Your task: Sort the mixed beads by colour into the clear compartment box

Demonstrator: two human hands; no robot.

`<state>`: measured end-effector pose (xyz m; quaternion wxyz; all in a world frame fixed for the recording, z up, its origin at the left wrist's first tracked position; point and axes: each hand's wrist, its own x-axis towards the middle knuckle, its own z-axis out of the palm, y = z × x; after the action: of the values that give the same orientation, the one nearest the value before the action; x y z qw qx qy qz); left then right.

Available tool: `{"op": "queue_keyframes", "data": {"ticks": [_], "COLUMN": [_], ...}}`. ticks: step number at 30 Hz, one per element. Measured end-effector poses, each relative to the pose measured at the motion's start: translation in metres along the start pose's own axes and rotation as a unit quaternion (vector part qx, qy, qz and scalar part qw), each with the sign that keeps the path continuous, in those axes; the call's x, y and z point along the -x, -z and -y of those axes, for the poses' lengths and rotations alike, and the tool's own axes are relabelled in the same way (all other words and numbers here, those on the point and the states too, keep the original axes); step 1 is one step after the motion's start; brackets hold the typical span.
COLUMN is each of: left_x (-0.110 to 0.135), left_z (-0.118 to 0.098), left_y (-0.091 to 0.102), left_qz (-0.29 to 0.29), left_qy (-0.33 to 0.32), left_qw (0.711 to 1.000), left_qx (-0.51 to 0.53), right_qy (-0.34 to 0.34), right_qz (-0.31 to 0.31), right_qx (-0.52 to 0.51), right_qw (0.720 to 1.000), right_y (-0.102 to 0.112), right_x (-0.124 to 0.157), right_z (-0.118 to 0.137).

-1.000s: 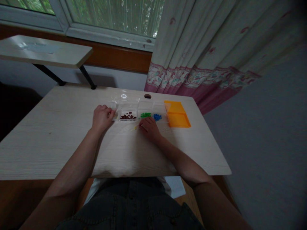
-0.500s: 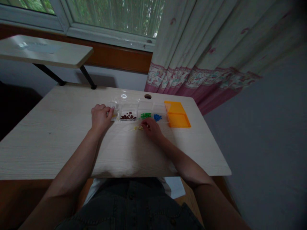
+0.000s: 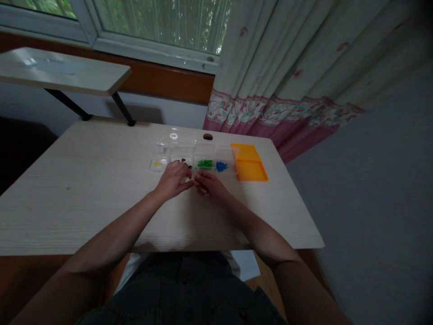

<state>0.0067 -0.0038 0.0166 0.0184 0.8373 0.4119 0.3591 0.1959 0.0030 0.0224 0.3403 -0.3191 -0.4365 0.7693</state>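
My left hand [image 3: 174, 178] is over the front of the clear box with dark brown pieces [image 3: 183, 161], hiding many of them. Its thumb and forefinger are apart, with the thumb reaching toward my right hand [image 3: 210, 185]. The right fingers are pinched together; whatever is between them is too small to make out. Behind that hand lie green pieces [image 3: 204, 164] and blue pieces [image 3: 221, 167], each in a clear compartment. Farther left, a few yellow pieces [image 3: 157, 164] lie in another clear box [image 3: 153, 166]. The hands cover the pale pieces on the table.
An open orange case [image 3: 252, 162] lies to the right of the clear boxes on the pale wooden desk [image 3: 101, 198]. Behind the boxes is a round cable hole [image 3: 208, 136]. A raised shelf [image 3: 84, 74] stands at the back left; a curtain [image 3: 270, 90] hangs behind.
My left hand has left the leftmost clear box and come right and nearer, close to my right hand, uncovering the yellow pieces. The right hand has shifted slightly nearer me and stays pinched.
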Motion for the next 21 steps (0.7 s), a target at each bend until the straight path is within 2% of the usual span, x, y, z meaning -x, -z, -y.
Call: {"op": "queue_keyframes", "data": {"ticks": [7, 16, 21], "left_x": [0.0023, 0.0037, 0.0026], "left_z": [0.0034, 0.0048, 0.0044], "left_y": [-0.0048, -0.0063, -0.0031], "left_qz": [0.021, 0.019, 0.009], "left_qy": [0.0, -0.024, -0.016], "left_qw": [1.0, 1.0, 1.0], "left_qx": [0.02, 0.001, -0.006], "right_qy": [-0.053, -0.04, -0.018], "right_qz": [0.008, 0.02, -0.007], "right_qx": [-0.027, -0.015, 0.0], "right_qw": [0.998, 0.999, 1.0], "right_y": [-0.0045, -0.0021, -0.0026], "right_x": [-0.0011, -0.0009, 0.0001], "right_z": [-0.0062, -0.0066, -0.0034]}}
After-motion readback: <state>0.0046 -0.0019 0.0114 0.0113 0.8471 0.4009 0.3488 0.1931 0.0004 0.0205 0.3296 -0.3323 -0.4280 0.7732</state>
